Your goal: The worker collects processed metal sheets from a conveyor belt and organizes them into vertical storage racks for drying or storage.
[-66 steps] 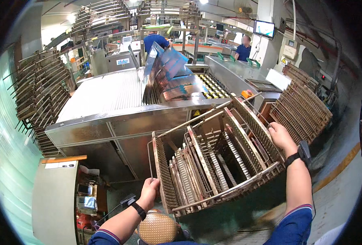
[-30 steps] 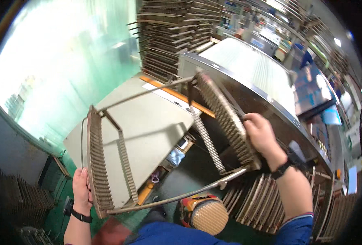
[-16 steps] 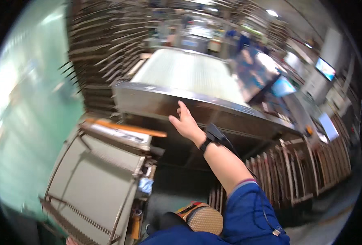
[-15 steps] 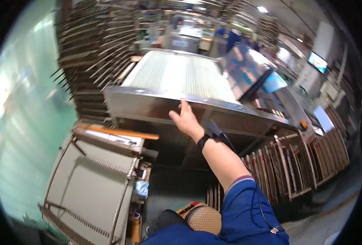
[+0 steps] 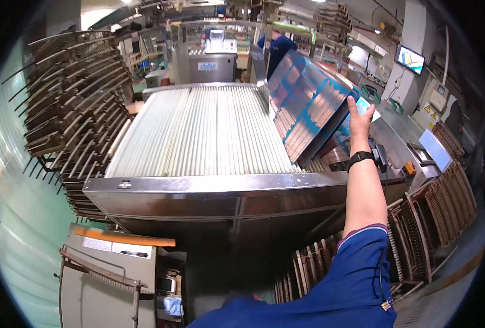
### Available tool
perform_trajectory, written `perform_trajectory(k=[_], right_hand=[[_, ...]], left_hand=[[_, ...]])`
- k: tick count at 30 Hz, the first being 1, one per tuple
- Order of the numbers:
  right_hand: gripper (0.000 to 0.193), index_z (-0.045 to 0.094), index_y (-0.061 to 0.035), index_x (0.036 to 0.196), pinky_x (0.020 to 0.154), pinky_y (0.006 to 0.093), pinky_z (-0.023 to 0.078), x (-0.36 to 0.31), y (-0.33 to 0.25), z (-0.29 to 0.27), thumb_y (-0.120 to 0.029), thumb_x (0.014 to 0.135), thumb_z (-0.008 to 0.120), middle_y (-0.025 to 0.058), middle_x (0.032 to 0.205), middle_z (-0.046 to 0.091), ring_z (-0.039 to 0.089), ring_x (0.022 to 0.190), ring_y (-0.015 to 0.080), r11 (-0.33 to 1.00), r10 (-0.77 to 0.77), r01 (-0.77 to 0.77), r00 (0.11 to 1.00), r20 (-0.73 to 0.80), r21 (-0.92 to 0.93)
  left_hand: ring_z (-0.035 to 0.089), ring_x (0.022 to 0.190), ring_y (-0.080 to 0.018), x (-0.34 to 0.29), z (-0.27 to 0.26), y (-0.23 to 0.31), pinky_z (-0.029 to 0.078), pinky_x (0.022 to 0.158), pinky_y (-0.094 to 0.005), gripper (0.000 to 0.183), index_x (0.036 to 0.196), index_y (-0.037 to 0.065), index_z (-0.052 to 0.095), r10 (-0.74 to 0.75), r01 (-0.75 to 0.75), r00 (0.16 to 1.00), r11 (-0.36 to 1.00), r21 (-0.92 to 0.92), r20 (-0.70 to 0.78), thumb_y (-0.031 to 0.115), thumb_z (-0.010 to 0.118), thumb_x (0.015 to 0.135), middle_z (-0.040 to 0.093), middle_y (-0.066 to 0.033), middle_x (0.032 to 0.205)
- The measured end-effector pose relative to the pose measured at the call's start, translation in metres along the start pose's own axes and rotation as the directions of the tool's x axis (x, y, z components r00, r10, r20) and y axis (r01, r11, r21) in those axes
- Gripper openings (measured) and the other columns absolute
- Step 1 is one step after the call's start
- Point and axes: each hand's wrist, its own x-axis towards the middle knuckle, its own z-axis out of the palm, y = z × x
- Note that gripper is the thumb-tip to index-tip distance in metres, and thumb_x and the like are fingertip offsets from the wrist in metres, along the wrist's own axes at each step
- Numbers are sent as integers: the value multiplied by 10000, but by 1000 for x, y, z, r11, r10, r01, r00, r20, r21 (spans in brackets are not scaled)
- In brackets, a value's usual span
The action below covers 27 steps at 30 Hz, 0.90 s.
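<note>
My right hand point(image 5: 359, 119), wearing a black wrist strap, reaches out at the right with thumb and fingers apart. Its fingertips are at the upper right corner of a large shiny copper-coloured panel point(image 5: 308, 104) with teal patches. Whether they press on it I cannot tell. That panel stands tilted at the right side of a wide bed of pale ribbed rollers point(image 5: 204, 128), with a dark edge along its lower right. A metal front rail point(image 5: 215, 184) borders the bed. My left hand is out of view.
Slotted racks point(image 5: 417, 229) stand at the lower right, and a tall pronged rack point(image 5: 73, 93) at the left. A grey table point(image 5: 97, 298) at the lower left bears an orange strip point(image 5: 125, 237) and a pen. Beyond the rollers is a person in dark blue point(image 5: 279, 50).
My right hand has moved from in front of the rail, rightward and up to the tilted panel's corner. The view has shifted, bringing the roller bed nearer. The panel still leans.
</note>
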Motion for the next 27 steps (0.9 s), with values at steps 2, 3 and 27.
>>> perform_trajectory(k=[2, 3, 27], right_hand=[[1122, 219, 66, 1460, 1085, 384, 325, 8, 12, 20, -607, 747, 766, 215, 1316, 504, 476, 1236, 300, 953, 113, -159, 977, 182, 258], [1059, 225, 47, 1459, 1061, 364, 346, -8, -1, 30, -535, 771, 781, 184, 1279, 522, 496, 1190, 269, 881, 107, -200, 967, 232, 429], [172, 629, -33, 909, 644, 269, 417, -1, -127, 62, -197, 958, 640, -23, 813, 598, 495, 708, 74, 623, 37, -160, 984, 176, 766]], left_hand=[[598, 923, -267, -11, 61, 26, 483, 758, -334, 402, 1152, -24, 590, 274, -294, 956, 913, 283, 109, 321, 453, 996, 634, -163, 1005], [598, 923, -267, -17, 84, 43, 483, 758, -334, 402, 1152, -24, 590, 272, -292, 956, 911, 292, 106, 321, 453, 996, 634, -163, 1005], [494, 880, -83, -68, 281, 134, 420, 793, -247, 257, 1225, 60, 496, 94, 136, 873, 895, -424, 478, 216, 480, 1021, 522, -11, 963]])
